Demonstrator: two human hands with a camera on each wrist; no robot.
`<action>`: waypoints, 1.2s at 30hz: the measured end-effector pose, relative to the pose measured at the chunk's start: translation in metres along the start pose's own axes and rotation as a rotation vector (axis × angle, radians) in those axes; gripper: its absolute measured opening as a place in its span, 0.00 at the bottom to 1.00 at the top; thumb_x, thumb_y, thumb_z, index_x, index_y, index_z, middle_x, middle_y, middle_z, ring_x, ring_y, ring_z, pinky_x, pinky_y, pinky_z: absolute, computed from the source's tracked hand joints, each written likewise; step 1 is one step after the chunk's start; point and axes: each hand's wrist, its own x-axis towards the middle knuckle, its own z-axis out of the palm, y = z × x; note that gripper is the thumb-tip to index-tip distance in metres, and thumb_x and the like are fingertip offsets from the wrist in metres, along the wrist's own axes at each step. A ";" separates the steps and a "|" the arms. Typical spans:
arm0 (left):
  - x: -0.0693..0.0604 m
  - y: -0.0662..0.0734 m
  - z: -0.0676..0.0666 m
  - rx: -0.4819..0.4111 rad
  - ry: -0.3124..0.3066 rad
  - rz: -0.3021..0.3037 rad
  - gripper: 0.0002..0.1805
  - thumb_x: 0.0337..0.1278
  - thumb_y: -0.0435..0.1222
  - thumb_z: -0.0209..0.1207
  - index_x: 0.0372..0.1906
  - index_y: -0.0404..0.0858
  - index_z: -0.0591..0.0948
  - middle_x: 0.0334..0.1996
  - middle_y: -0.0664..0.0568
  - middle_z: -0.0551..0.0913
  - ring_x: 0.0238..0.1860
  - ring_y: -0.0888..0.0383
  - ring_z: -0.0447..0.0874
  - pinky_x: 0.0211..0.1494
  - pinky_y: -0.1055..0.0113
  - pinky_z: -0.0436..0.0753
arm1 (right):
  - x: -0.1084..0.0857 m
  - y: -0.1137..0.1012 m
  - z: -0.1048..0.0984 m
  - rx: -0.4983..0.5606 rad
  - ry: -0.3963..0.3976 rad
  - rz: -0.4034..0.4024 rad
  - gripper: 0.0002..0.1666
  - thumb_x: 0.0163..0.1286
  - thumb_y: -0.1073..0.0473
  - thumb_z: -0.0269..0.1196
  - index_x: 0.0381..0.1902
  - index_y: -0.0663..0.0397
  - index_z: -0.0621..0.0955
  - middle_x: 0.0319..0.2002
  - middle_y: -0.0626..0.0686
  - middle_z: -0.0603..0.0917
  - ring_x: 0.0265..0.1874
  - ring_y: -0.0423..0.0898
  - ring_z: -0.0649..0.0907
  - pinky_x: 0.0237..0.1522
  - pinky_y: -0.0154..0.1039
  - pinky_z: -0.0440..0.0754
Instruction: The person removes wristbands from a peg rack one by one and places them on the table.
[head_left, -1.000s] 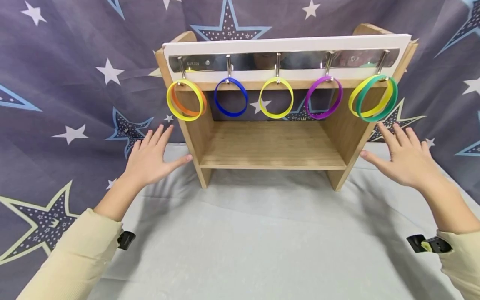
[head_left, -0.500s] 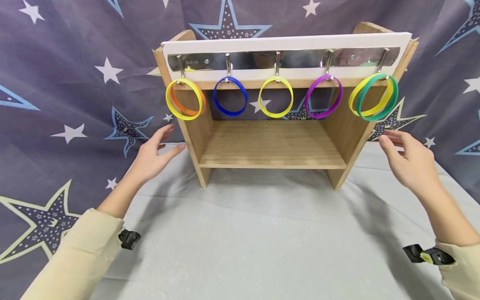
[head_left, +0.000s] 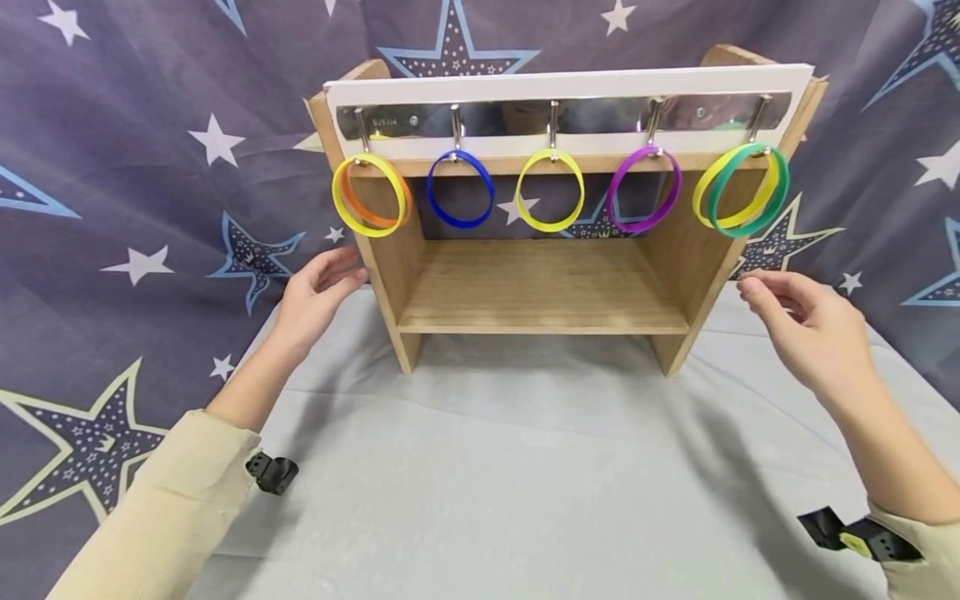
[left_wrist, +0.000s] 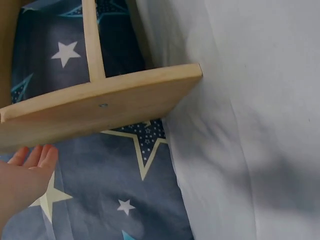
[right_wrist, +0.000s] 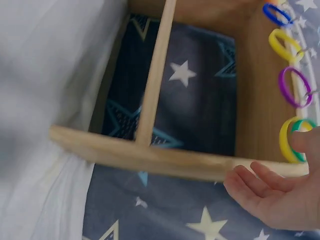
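Note:
A small wooden shelf unit [head_left: 540, 287] stands ahead of me. My left hand [head_left: 311, 292] is beside its left side panel, fingers loosely bent, holding nothing; contact with the panel cannot be told. My right hand [head_left: 817, 329] hovers a little off the right panel [right_wrist: 180, 165], fingers relaxed and slightly curled, holding nothing. Rings hang from a metal hook strip [head_left: 517, 118] along the top: yellow [head_left: 337, 193] with orange [head_left: 375, 222], blue [head_left: 461, 225], yellow [head_left: 551, 228], purple [head_left: 637, 228], then yellow [head_left: 699, 196] with green [head_left: 784, 196].
The unit stands on a pale grey cloth [head_left: 487, 467] over the table. A dark star-patterned curtain [head_left: 187, 208] hangs behind and at both sides. A white board [head_left: 570, 83] backs the hook strip.
Both hands have gone from spread, straight fingers to loosely bent ones. The left hand has moved nearer the left panel; the right hand drew away, then shifted back slightly left. The rings hang as before.

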 end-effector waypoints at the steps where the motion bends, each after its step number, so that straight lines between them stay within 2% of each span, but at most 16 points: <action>1: 0.000 0.001 0.001 -0.021 0.004 -0.005 0.29 0.66 0.44 0.56 0.67 0.37 0.68 0.65 0.47 0.75 0.55 0.76 0.75 0.55 0.86 0.73 | -0.001 -0.003 0.001 0.019 -0.013 -0.016 0.28 0.71 0.42 0.55 0.56 0.58 0.77 0.30 0.11 0.72 0.31 0.10 0.71 0.30 0.13 0.68; 4: 0.001 0.002 0.002 -0.116 0.008 -0.025 0.28 0.64 0.43 0.58 0.66 0.35 0.70 0.56 0.59 0.81 0.50 0.79 0.76 0.54 0.86 0.74 | -0.006 -0.014 0.005 0.071 -0.041 -0.081 0.25 0.72 0.47 0.56 0.55 0.60 0.78 0.32 0.13 0.74 0.33 0.11 0.74 0.33 0.12 0.70; 7: 0.001 0.003 0.002 -0.230 0.007 -0.038 0.28 0.62 0.40 0.60 0.64 0.32 0.71 0.44 0.71 0.82 0.46 0.79 0.79 0.51 0.86 0.76 | -0.010 -0.027 0.011 0.098 -0.055 -0.128 0.22 0.72 0.49 0.57 0.54 0.58 0.79 0.34 0.14 0.75 0.35 0.13 0.75 0.34 0.13 0.71; 12: 0.001 0.003 0.003 -0.378 -0.024 -0.045 0.29 0.61 0.35 0.60 0.65 0.28 0.68 0.38 0.73 0.83 0.44 0.78 0.81 0.50 0.85 0.77 | -0.013 -0.047 0.022 0.110 -0.082 -0.139 0.20 0.71 0.47 0.58 0.53 0.50 0.81 0.36 0.18 0.78 0.36 0.16 0.77 0.34 0.16 0.73; 16: 0.002 0.004 0.006 -0.435 -0.040 -0.037 0.25 0.61 0.31 0.60 0.62 0.28 0.70 0.37 0.71 0.85 0.43 0.77 0.82 0.50 0.85 0.78 | -0.013 -0.061 0.032 0.111 -0.102 -0.171 0.18 0.71 0.47 0.58 0.51 0.50 0.82 0.43 0.40 0.87 0.35 0.17 0.78 0.36 0.15 0.74; 19: 0.003 0.005 0.008 -0.426 -0.029 -0.029 0.21 0.60 0.30 0.60 0.57 0.33 0.73 0.35 0.71 0.85 0.42 0.78 0.82 0.49 0.85 0.78 | -0.012 -0.069 0.040 0.133 -0.130 -0.217 0.18 0.72 0.50 0.58 0.51 0.54 0.82 0.47 0.57 0.86 0.35 0.17 0.78 0.38 0.13 0.74; 25: 0.004 0.007 0.013 -0.415 0.003 -0.046 0.13 0.59 0.32 0.61 0.49 0.41 0.77 0.34 0.71 0.85 0.40 0.76 0.82 0.48 0.85 0.78 | -0.009 -0.088 0.051 0.161 -0.193 -0.226 0.19 0.71 0.47 0.58 0.51 0.52 0.81 0.48 0.55 0.86 0.37 0.20 0.79 0.41 0.14 0.75; 28: 0.006 0.008 0.014 -0.442 0.015 -0.054 0.10 0.60 0.32 0.60 0.45 0.44 0.77 0.34 0.70 0.85 0.39 0.75 0.83 0.48 0.84 0.79 | -0.007 -0.097 0.055 0.154 -0.206 -0.218 0.19 0.71 0.45 0.58 0.50 0.49 0.82 0.49 0.52 0.86 0.40 0.29 0.83 0.42 0.16 0.76; 31: 0.006 0.008 0.015 -0.471 0.017 -0.052 0.09 0.60 0.30 0.59 0.42 0.45 0.77 0.33 0.68 0.85 0.38 0.74 0.83 0.48 0.82 0.80 | -0.005 -0.106 0.059 0.160 -0.208 -0.219 0.19 0.70 0.44 0.58 0.50 0.47 0.82 0.48 0.50 0.86 0.41 0.34 0.84 0.42 0.18 0.78; 36: 0.005 0.010 0.013 -0.513 0.006 -0.053 0.08 0.62 0.30 0.57 0.43 0.43 0.77 0.33 0.67 0.85 0.39 0.73 0.84 0.49 0.81 0.80 | 0.000 -0.119 0.065 0.197 -0.222 -0.242 0.18 0.70 0.45 0.59 0.50 0.48 0.82 0.48 0.49 0.86 0.39 0.30 0.82 0.44 0.22 0.79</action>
